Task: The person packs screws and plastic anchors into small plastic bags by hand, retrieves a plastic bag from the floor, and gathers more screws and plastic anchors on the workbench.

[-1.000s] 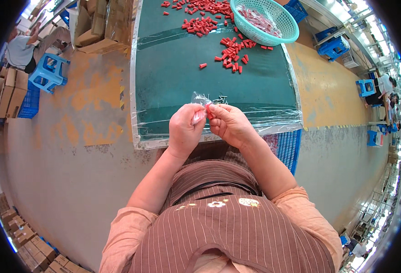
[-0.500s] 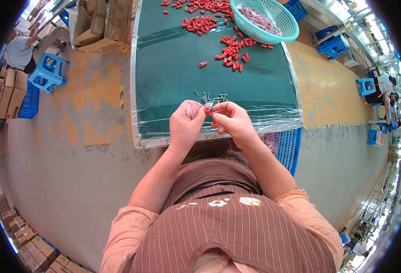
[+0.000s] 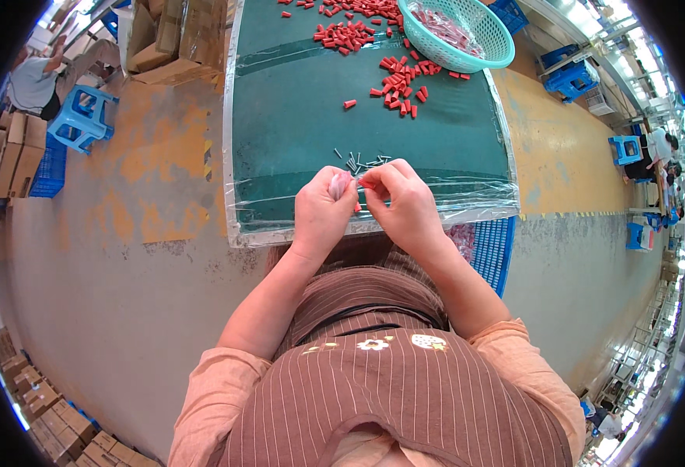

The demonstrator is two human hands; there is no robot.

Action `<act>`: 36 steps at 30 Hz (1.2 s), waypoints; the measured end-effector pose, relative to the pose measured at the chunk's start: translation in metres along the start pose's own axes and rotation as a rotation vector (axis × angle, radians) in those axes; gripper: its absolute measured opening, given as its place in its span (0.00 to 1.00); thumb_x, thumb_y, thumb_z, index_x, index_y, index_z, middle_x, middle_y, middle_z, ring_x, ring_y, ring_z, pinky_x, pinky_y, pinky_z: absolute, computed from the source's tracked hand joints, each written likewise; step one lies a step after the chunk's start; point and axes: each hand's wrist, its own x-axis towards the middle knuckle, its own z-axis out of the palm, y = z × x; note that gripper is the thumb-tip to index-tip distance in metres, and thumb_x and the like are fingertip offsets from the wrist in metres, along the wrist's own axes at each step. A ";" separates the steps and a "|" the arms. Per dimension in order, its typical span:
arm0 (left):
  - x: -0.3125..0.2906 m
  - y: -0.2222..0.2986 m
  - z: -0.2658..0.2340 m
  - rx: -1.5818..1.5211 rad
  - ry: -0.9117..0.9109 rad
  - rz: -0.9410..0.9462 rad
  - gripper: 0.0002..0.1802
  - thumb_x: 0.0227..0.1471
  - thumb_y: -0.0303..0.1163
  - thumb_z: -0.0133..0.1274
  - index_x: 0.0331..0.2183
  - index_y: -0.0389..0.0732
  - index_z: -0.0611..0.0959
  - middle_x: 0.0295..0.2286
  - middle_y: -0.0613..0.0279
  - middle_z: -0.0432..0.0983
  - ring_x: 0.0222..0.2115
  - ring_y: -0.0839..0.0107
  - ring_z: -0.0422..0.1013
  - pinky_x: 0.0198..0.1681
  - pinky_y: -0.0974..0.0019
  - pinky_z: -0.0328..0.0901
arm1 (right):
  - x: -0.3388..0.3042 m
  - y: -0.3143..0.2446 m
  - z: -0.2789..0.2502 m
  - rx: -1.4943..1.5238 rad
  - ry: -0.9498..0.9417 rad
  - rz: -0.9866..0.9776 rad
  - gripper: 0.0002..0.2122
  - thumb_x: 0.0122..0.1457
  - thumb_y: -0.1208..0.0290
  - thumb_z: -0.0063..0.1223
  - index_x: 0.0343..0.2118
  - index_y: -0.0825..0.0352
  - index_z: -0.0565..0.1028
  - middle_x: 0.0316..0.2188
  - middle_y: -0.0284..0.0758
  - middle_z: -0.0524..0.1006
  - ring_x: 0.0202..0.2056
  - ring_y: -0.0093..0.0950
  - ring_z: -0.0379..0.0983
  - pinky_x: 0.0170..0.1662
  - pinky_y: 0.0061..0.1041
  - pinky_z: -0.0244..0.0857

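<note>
My left hand (image 3: 321, 208) is closed around a small clear plastic bag (image 3: 341, 184) with a pinkish tint, just over the near edge of the table. Right beside it, my right hand (image 3: 407, 204) pinches a small red piece (image 3: 365, 184) between thumb and forefinger; the fingers partly cover it. Another bit of red shows below, between the hands. Beyond my fingertips lies a small group of metal screws (image 3: 355, 163) on the green tabletop (image 3: 296, 132). Farther off are loose red plastic cylinders (image 3: 399, 86), several of them in scattered heaps.
A teal basket (image 3: 500, 48) holding small clear-and-red packets stands at the table's far right. Under the near right corner is a blue crate (image 3: 495, 253). Cardboard boxes (image 3: 179, 43) and a blue stool (image 3: 85, 117) stand left of the table. Other people sit farther away.
My right hand has risen slightly, and its fingertips have drawn together on the red piece. The left hand still holds the bag, with more of its plastic showing.
</note>
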 end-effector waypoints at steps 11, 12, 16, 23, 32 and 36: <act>-0.001 -0.008 -0.004 -0.288 -0.097 -0.199 0.06 0.52 0.30 0.55 0.27 0.39 0.77 0.20 0.70 0.72 0.17 0.86 0.59 0.18 0.79 0.55 | 0.000 -0.004 -0.002 -0.119 0.032 -0.155 0.06 0.47 0.80 0.53 0.31 0.68 0.75 0.31 0.39 0.73 0.32 0.38 0.72 0.34 0.31 0.68; -0.001 -0.008 -0.005 -0.289 -0.099 -0.200 0.06 0.52 0.30 0.55 0.27 0.39 0.77 0.20 0.70 0.72 0.17 0.86 0.59 0.18 0.79 0.55 | -0.001 0.001 0.000 -0.170 0.032 -0.231 0.06 0.47 0.81 0.54 0.30 0.68 0.75 0.30 0.39 0.73 0.32 0.37 0.72 0.34 0.31 0.68; -0.001 -0.002 -0.012 -0.386 -0.139 -0.317 0.05 0.52 0.29 0.54 0.28 0.39 0.76 0.21 0.69 0.72 0.14 0.87 0.57 0.14 0.79 0.50 | -0.001 0.003 0.003 -0.200 0.099 -0.350 0.04 0.46 0.80 0.55 0.27 0.69 0.75 0.29 0.37 0.73 0.32 0.36 0.72 0.34 0.31 0.68; 0.014 -0.001 -0.017 -0.453 -0.066 -0.339 0.06 0.51 0.29 0.55 0.28 0.39 0.75 0.20 0.69 0.70 0.13 0.87 0.56 0.14 0.79 0.49 | -0.008 0.024 0.012 -0.354 -0.117 -0.102 0.08 0.49 0.67 0.57 0.28 0.65 0.73 0.25 0.39 0.72 0.29 0.39 0.73 0.32 0.35 0.67; 0.002 -0.020 -0.027 -0.236 0.041 -0.268 0.07 0.50 0.27 0.55 0.24 0.40 0.73 0.15 0.72 0.65 0.10 0.86 0.54 0.11 0.79 0.46 | -0.023 0.041 0.053 -0.340 -0.025 -0.143 0.04 0.42 0.75 0.51 0.22 0.64 0.69 0.23 0.37 0.70 0.29 0.36 0.71 0.34 0.33 0.67; 0.003 -0.040 -0.020 -0.143 -0.022 -0.149 0.06 0.52 0.26 0.53 0.25 0.39 0.73 0.17 0.71 0.66 0.12 0.87 0.54 0.13 0.79 0.48 | -0.023 0.020 0.020 0.007 0.044 -0.047 0.05 0.45 0.79 0.53 0.27 0.66 0.73 0.27 0.38 0.70 0.33 0.38 0.69 0.37 0.33 0.65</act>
